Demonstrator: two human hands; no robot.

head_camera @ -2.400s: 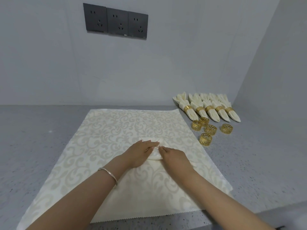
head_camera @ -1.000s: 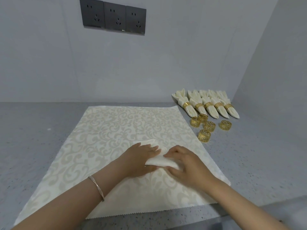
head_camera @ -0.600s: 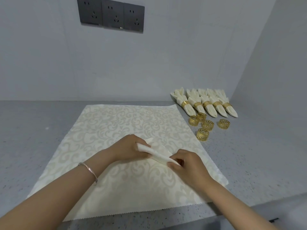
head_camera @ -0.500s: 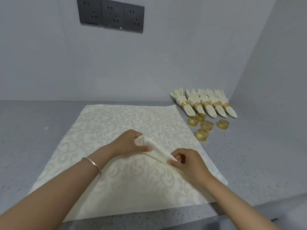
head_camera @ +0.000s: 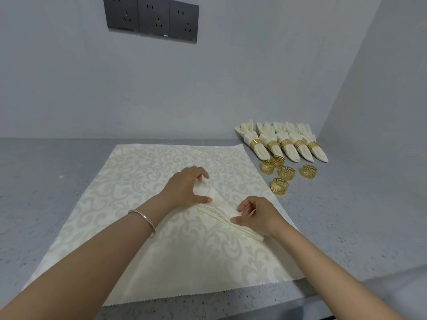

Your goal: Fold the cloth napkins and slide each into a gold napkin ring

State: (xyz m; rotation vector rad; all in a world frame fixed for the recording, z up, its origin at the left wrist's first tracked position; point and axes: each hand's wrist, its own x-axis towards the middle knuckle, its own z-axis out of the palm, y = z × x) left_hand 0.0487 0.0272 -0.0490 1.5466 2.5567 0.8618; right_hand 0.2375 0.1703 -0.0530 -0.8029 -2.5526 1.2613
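Observation:
A cream napkin [head_camera: 219,210], folded into a narrow layered strip, lies on the patterned cream placemat [head_camera: 143,172]. My left hand [head_camera: 184,187] holds its far, wider end between curled fingers and thumb. My right hand [head_camera: 256,214] pinches the strip near its near end, which pokes out under my wrist. Several loose gold napkin rings [head_camera: 279,186] stand on the counter right of the mat. Behind them lies a row of finished napkins in gold rings [head_camera: 286,144].
The grey speckled counter [head_camera: 46,181] runs to a wall behind and a side wall on the right. Its front edge passes just below the mat. Dark wall sockets [head_camera: 152,19] sit high on the back wall.
The napkin has gone from a flat piece pressed under both hands to a longer narrow strip. My hands moved apart, left toward the far end, right toward the near end.

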